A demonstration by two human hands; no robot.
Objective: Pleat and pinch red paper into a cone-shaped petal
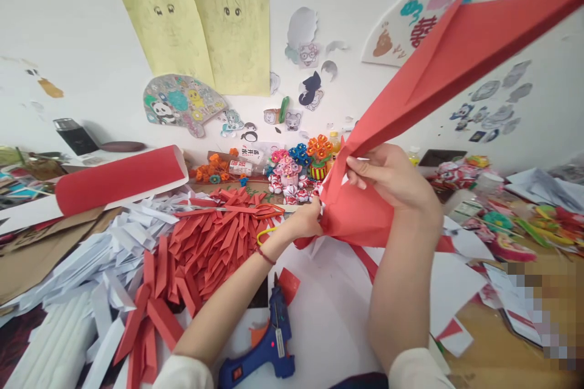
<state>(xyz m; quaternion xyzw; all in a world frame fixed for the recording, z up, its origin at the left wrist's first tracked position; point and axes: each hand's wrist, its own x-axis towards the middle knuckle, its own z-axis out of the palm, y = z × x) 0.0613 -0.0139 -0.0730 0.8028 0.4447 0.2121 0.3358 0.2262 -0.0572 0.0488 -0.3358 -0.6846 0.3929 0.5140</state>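
Observation:
A large sheet of red paper [456,61] is folded and rises from my hands toward the upper right corner. My right hand [387,179] pinches the sheet's folded edge near its lower end, fingers closed on the paper. My left hand [308,219] grips the sheet's bottom corner from the left; most of its fingers are hidden behind the paper. A red string bracelet circles my left wrist. Below my forearms lies a blue glue gun [267,349] on white paper.
A heap of folded red paper strips [214,237] and white strips [114,249] covers the left of the table. A rolled red sheet [118,179] lies behind. Paper flower ornaments [296,167] stand at the wall. Scissors with orange handles [255,211] rest on the red heap.

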